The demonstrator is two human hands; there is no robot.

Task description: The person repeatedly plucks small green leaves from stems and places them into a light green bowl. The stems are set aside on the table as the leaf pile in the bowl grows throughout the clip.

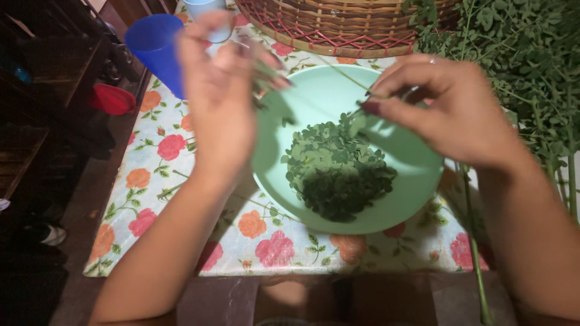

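Observation:
A light green bowl sits on a floral tablecloth and holds a heap of small round green leaves. My left hand is raised over the bowl's left rim, pinching one end of a thin green stalk. My right hand hovers over the bowl's upper right and pinches the same stalk between thumb and fingertips, right above the leaf heap. A ring shows on that hand.
A big bunch of leafy branches lies at the right. Behind the bowl stands a woven basket. A blue cup and a pale cup are at the back left. Dark floor with a red object lies left of the table.

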